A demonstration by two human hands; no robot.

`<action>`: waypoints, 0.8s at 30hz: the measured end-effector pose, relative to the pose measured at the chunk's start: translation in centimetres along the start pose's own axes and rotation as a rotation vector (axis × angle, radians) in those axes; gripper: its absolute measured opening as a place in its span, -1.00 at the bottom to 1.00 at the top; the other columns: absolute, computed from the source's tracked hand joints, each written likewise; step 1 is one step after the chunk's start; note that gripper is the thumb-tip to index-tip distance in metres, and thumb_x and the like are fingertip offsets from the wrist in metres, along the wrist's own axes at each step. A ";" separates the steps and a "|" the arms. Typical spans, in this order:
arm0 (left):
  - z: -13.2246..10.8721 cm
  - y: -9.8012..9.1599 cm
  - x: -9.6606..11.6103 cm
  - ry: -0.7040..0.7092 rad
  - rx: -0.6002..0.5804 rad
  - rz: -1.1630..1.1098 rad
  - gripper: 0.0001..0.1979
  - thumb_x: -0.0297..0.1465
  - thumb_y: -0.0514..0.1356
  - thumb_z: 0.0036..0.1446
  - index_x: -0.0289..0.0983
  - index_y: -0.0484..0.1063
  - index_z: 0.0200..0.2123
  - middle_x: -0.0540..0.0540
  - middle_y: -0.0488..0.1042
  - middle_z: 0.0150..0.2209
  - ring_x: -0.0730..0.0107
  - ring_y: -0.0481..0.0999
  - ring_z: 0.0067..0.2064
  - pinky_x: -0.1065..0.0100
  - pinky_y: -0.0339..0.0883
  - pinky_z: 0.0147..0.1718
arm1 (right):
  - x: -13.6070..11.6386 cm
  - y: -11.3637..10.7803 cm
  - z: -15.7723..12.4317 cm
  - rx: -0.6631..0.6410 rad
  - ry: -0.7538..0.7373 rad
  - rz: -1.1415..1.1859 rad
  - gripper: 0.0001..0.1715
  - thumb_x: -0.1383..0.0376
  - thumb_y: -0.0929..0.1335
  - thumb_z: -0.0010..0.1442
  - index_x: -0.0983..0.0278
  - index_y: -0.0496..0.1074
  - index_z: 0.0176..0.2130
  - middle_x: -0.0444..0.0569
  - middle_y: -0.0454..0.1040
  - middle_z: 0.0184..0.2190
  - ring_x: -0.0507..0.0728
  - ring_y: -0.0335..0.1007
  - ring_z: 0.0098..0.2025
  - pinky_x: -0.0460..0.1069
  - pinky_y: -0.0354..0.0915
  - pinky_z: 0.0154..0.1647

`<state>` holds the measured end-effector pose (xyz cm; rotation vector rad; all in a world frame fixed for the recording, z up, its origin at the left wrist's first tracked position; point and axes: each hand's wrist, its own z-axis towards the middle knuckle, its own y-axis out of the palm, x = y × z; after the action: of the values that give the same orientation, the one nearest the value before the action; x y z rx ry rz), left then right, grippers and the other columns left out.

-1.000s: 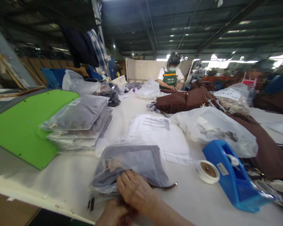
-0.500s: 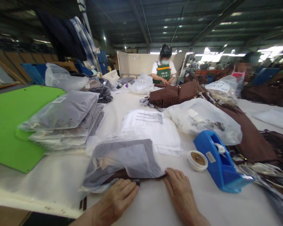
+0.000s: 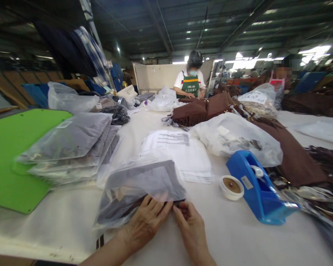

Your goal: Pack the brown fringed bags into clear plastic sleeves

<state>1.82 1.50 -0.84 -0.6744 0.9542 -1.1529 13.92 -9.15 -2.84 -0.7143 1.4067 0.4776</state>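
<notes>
A clear plastic bag (image 3: pixel 144 181) lies on the table in front of me with a dark grey, partly brown flat item inside. My left hand (image 3: pixel 148 223) rests at its near edge, fingers stretched out, the fingertips seemingly just under the film. At the near right corner, my right hand (image 3: pixel 191 227) has its fingers curled and the thumb pressed in, pinching the bag's edge. A small dark piece shows by those fingertips; its kind is unclear. Just behind the bag lies a stack of white plastic bags (image 3: pixel 180 155) with printed text.
Filled bags are stacked (image 3: pixel 80 136) on the left, by a green board (image 3: pixel 5 159). To the right are a blue tape dispenser (image 3: pixel 255 188), a tape roll (image 3: pixel 232 187), a plastic bag of small parts (image 3: pixel 238 138) and brown fringed bags (image 3: pixel 191 112). A co-worker (image 3: pixel 192 83) stands across the table.
My right hand has moved left along the bag's near edge and curled its fingers. My left hand has shifted right and stretched its fingers onto the bag. The view has tilted slightly.
</notes>
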 end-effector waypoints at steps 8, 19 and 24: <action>1.1 0.6 0.0 0.004 -0.211 -0.049 -0.53 -0.62 -0.06 0.08 -0.39 0.18 0.10 -0.27 0.39 -0.12 0.12 0.39 -0.08 0.15 0.28 -0.12 | 1.9 -1.1 2.1 0.135 0.015 -0.054 -0.67 0.15 0.29 0.00 0.27 0.23 -0.24 -0.13 0.33 -0.49 0.04 0.33 -0.56 -0.05 0.32 -0.54; 1.9 2.7 -0.2 0.008 -0.206 0.123 -0.60 -0.60 -0.05 0.14 -0.47 0.20 0.07 -0.38 0.43 -0.22 0.10 0.48 -0.24 0.10 0.40 -0.31 | 2.6 -2.5 3.9 0.131 -0.159 -0.388 -0.54 -0.02 0.12 0.16 0.19 0.26 -0.55 -0.05 0.32 -0.58 0.12 0.29 -0.53 -0.01 0.20 -0.51; 2.5 2.0 -0.8 -0.013 -0.205 0.000 -0.60 -0.57 -0.08 0.17 -0.47 0.20 0.09 -0.40 0.45 -0.22 0.01 0.49 -0.21 0.03 0.39 -0.31 | 3.9 -4.0 2.9 -0.052 -0.211 -0.477 -0.51 -0.07 0.12 0.16 0.17 0.23 -0.58 -0.10 0.33 -0.64 0.08 0.28 -0.59 -0.04 0.16 -0.53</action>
<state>4.81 2.81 -1.17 -0.8448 1.0703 -1.0581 19.18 -10.39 -6.03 -0.9793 0.9859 0.2056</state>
